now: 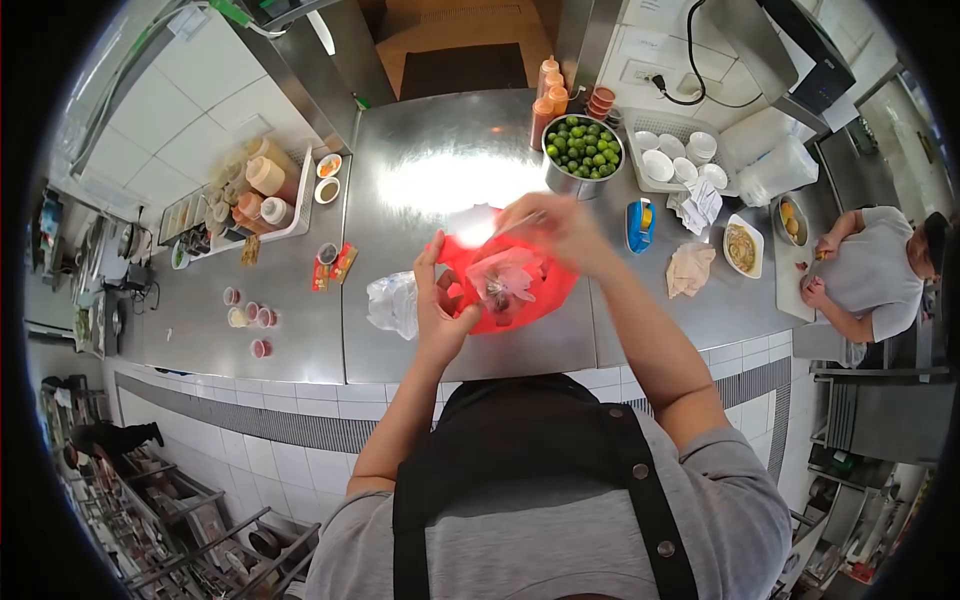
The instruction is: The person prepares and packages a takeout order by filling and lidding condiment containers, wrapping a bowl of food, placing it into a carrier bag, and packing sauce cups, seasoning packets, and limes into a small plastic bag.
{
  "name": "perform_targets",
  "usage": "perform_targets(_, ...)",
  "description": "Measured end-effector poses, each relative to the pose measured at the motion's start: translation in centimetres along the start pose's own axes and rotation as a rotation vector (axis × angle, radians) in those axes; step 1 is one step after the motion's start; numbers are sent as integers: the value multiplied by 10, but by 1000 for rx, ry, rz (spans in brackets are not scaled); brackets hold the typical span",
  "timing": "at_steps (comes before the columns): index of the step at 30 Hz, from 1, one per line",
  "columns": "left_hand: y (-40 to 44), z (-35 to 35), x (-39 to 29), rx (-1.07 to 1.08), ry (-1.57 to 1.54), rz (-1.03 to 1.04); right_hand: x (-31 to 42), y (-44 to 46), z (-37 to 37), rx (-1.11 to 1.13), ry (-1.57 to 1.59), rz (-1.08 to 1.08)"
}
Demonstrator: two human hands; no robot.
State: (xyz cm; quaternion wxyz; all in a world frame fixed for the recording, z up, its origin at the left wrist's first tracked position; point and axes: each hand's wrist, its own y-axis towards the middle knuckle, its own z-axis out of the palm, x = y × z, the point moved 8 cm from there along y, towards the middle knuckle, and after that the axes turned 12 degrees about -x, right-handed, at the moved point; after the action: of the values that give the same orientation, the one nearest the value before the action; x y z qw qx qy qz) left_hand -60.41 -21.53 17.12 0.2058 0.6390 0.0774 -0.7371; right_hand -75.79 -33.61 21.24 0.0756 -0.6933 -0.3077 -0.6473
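A red plastic bag [545,298] sits on the steel counter in front of me, its mouth spread open. Inside it shows a clear plastic bag [500,278], gathered at the top, with dark contents I cannot make out. My left hand [438,315] grips the red bag's left edge, thumb toward me and fingers on the far side. Over the bag's far right part is my right hand [552,230], smeared by motion, with its fingers closed on something thin and pale. Beside my left hand lies a crumpled clear plastic bag [394,304].
Beyond my right hand stand a pot of green limes [583,152] and sauce bottles [543,118]. To the right are a tape dispenser [640,226], cloth [690,268] and noodle dish [742,248]. Small sauce cups [262,318] sit left. A co-worker [875,265] works at far right.
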Motion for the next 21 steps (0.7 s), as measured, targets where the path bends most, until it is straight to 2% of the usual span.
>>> perform_targets(4,8,-16,3,-69,-66,32,-101,-41,47,677,-616,445)
perform_targets(7,7,-19,3,-41,-48,34,-82,-45,44,716,-421,431)
perform_targets(8,6,-19,3,-35,-57,26,-83,-40,45,613,-277,427)
perform_targets(11,1,-12,2,-18,-72,18,-107,-24,43,507,-543,485)
perform_targets(12,0,-9,1,-13,-72,24,-117,-18,43,444,-795,373)
perform_targets(15,1,-6,1,-24,-68,2,-112,-10,55,311,-894,240)
perform_targets(16,1,-6,3,-33,-66,-15,-113,-11,56,362,-918,285)
perform_targets(21,2,-4,1,-33,-73,-26,-113,-11,57,263,-878,165)
